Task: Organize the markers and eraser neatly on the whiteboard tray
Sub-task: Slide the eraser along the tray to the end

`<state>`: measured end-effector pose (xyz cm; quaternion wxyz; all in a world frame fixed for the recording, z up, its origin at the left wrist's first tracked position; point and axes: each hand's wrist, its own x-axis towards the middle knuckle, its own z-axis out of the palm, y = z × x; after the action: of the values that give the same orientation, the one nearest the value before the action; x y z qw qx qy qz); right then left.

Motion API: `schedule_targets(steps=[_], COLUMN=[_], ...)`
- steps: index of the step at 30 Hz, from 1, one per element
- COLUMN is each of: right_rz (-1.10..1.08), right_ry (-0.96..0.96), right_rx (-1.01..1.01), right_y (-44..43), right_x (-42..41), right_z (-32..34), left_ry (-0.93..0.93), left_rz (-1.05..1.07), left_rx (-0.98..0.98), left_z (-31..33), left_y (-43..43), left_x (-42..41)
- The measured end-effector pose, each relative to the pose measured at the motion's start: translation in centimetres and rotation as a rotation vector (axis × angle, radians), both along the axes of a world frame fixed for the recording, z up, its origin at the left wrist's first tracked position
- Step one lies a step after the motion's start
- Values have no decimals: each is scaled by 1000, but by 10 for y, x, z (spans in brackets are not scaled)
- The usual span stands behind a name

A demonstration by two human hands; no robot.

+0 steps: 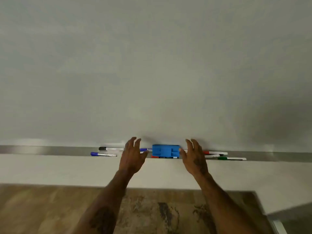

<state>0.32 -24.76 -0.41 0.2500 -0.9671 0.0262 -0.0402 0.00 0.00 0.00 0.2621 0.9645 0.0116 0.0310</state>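
Both hands, left hand [133, 154] and right hand [194, 157], were spread, grasping nothing, flanking the blue rectangular plastic eraser [165, 151] lying centrally on the long metal whiteboard tray [50, 150], apparently to square it among scattered markers.

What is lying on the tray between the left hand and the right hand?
In the head view, the blue eraser lies between the left hand and the right hand, on the tray, over some markers.
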Motion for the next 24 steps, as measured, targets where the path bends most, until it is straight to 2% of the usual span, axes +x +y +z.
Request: schedule_targets(steps=[2,4,7,14,24], right_rz=[-101,-144,-167,-192,-190], right_ry=[77,124,205,329,336], right_rx=[218,329,431,501,518], right_y=[2,4,8,14,21], right_x=[7,16,26,42,47], right_z=[-12,-25,-39,-67,-69], left_ry=[121,246,331,427,463], left_rz=[-32,-20,23,19,-4], left_rx=[-71,-177,-315,-442,-481], left_z=[-13,-25,-43,-76,-83], left_y=[-9,-22,-36,-44,-51], left_x=[7,17,30,53,58])
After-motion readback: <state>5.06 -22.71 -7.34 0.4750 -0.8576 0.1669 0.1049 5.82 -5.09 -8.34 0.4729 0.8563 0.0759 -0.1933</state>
